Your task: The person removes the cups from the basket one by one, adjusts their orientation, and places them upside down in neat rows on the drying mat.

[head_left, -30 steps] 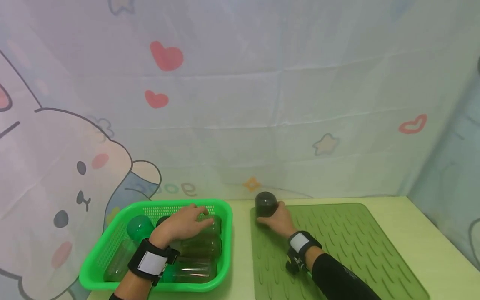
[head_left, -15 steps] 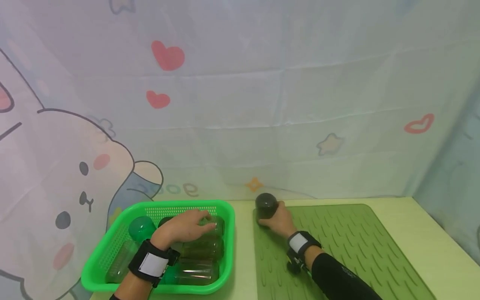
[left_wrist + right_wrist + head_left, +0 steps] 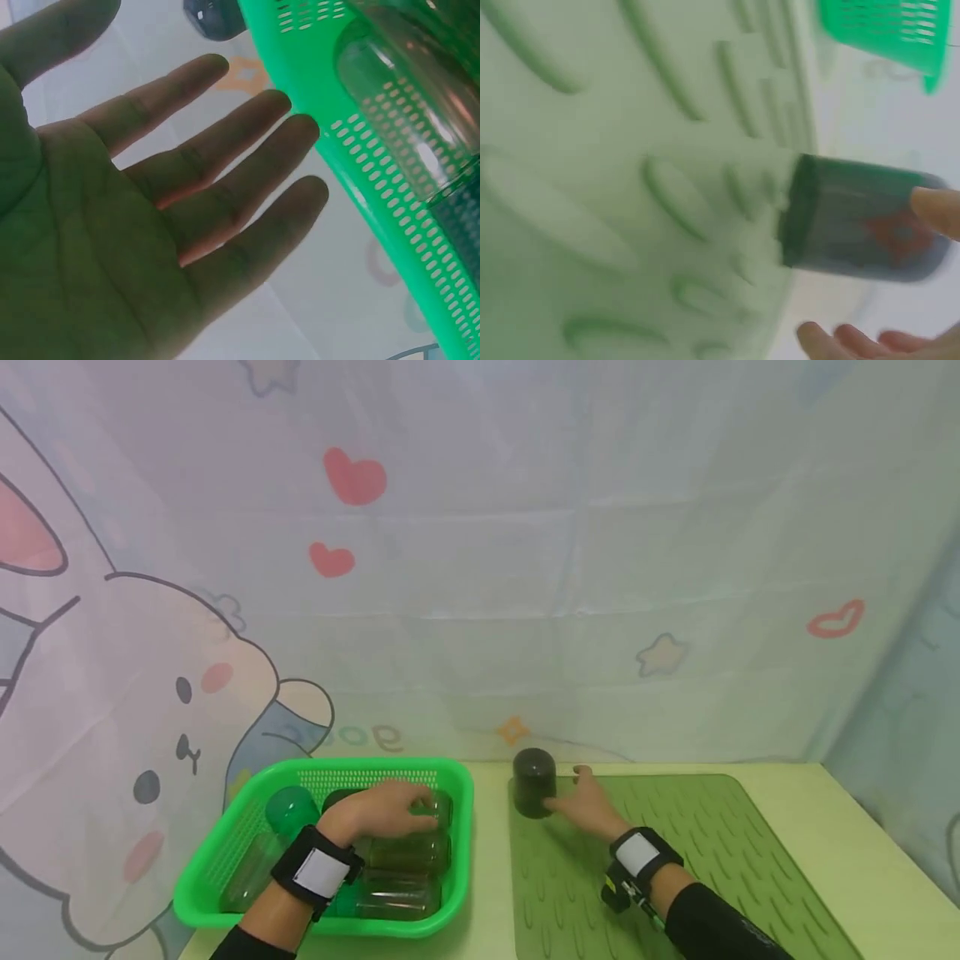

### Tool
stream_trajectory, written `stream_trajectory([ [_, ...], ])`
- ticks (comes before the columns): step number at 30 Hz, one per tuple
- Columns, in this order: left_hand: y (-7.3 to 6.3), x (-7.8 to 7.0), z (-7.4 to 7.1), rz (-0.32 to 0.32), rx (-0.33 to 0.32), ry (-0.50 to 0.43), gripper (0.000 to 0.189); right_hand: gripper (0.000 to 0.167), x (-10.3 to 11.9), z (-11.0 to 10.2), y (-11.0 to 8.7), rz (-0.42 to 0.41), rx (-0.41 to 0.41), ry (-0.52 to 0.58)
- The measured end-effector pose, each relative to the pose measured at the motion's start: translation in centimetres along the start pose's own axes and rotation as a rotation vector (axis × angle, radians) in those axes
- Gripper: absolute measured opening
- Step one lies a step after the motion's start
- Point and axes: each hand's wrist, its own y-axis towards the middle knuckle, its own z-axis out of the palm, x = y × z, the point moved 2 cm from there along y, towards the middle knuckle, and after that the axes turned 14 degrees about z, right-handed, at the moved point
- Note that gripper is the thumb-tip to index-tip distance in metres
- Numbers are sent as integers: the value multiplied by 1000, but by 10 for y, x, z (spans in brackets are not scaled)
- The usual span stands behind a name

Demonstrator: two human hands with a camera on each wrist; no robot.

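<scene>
A dark translucent cup (image 3: 534, 781), rounded end up, stands at the far left corner of the green ridged mat (image 3: 675, 852). Just right of it is my right hand (image 3: 591, 808), fingers spread; the thumb tip overlaps the cup's side in the head view. In the right wrist view, a gap shows between the cup (image 3: 855, 217) and the other fingers (image 3: 832, 343). My left hand (image 3: 386, 810) hovers over the green basket (image 3: 467, 843), its fingers extended and palm bare in the left wrist view. Beneath it lie an olive-tinted cup (image 3: 414, 853) and a clear one (image 3: 405, 897).
Inside the basket's left part are a green round-ended cup (image 3: 291, 810) and a clear cup (image 3: 251, 868). A strip of pale table (image 3: 491, 860) separates basket and mat. Behind everything hangs a printed cloth (image 3: 480, 568).
My right hand has let go of the dark cup and drawn back to the right, its fingers spreading. The cup stays on the mat. My left hand holds its place over the basket.
</scene>
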Motion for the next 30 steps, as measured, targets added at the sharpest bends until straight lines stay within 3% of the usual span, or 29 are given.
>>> stream_trajectory([
  [5,11,6,6,-13,68,53,34,84,6,-30,-20,-35,59,-41],
  [13,26,10,19,-49,180,192,32,79,2,-68,-50,-93,70,-84],
  [20,32,15,29,-74,183,248,26,76,-8,-95,-65,-137,27,-107],
  [30,44,28,47,-127,186,373,36,84,-22,-116,-67,-67,29,-85],
])
